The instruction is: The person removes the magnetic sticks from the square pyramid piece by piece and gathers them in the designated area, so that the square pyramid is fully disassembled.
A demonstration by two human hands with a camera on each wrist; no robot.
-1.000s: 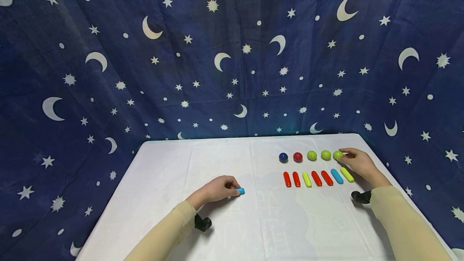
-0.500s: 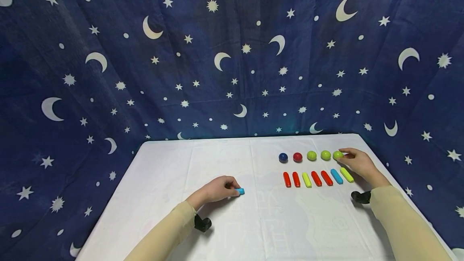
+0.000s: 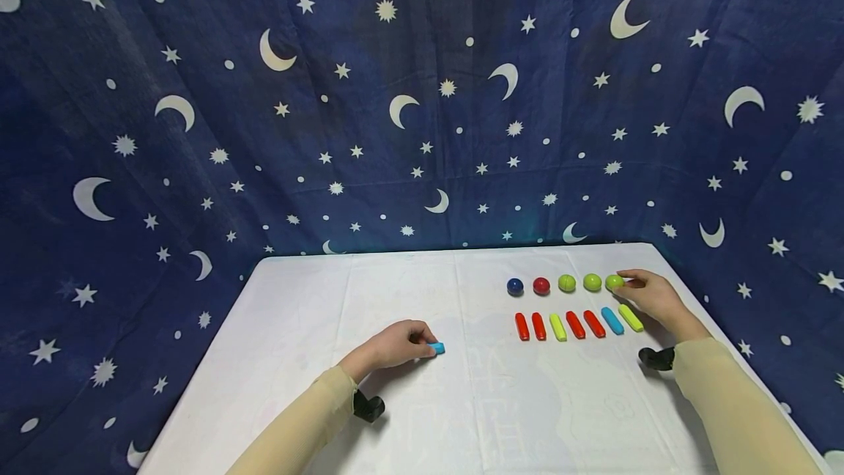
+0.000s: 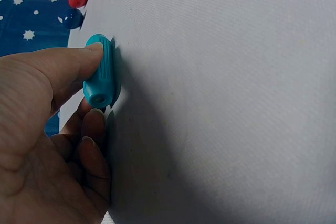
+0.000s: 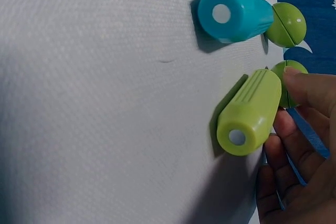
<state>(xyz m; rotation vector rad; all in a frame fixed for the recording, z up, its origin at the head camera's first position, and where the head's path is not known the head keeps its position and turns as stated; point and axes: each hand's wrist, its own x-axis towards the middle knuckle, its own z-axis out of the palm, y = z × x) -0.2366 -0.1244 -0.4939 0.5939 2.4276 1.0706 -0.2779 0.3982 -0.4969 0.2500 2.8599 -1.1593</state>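
My left hand [image 3: 395,343] pinches a small blue ribbed plastic stick [image 4: 100,80] between thumb and fingers, close over the white table left of the rows. In the left wrist view its rounded end has a small hole. At the far right, my right hand [image 3: 654,299] holds a lime-green ball [image 3: 614,282], the last in a row, with thumb and fingers on it. A seam runs round this green ball [image 5: 286,85] in the right wrist view. Just in front of that hand lies a yellow-green stick [image 5: 249,114], beside a blue stick [image 5: 236,14].
Along the same back row sit a dark blue ball [image 3: 515,286], a red ball [image 3: 541,286] and two more green balls [image 3: 592,282]. A row of sticks in front includes several red sticks [image 3: 576,325]. The white table [image 3: 316,292] ends at a starry blue curtain [image 3: 369,189].
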